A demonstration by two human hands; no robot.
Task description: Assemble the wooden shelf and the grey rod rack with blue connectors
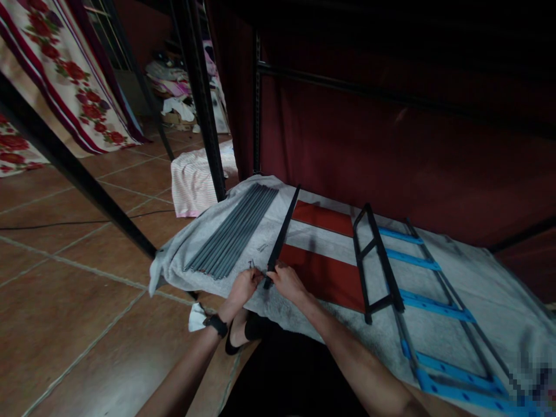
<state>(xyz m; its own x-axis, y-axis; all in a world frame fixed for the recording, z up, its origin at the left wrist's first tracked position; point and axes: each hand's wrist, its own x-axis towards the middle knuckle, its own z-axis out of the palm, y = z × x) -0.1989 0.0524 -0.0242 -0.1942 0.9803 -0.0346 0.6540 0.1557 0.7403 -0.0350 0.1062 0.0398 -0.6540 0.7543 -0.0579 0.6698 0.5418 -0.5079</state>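
Observation:
My right hand [285, 279] is closed around the near end of a black metal side frame [284, 229], which stands at the left edge of two red-orange panels [321, 278]. Just left of it, my left hand [245, 286] is pinched at the same frame end. A small thin metal piece [251, 264] sticks up from its fingers; its exact kind is too small to make out. A second black frame [380, 260] with crossbars stands at the panels' right end. Several grey metal tubes [234, 231] lie side by side to the left, with a few small loose metal pieces [262, 248] near them.
A grey blanket [347, 246] covers the work surface. On the right lies a rack with blue slats [434, 310]. Black metal posts [202, 104] rise at the left, and a dark red cloth [391, 139] hangs behind. A cable [87, 222] runs across the tiled floor.

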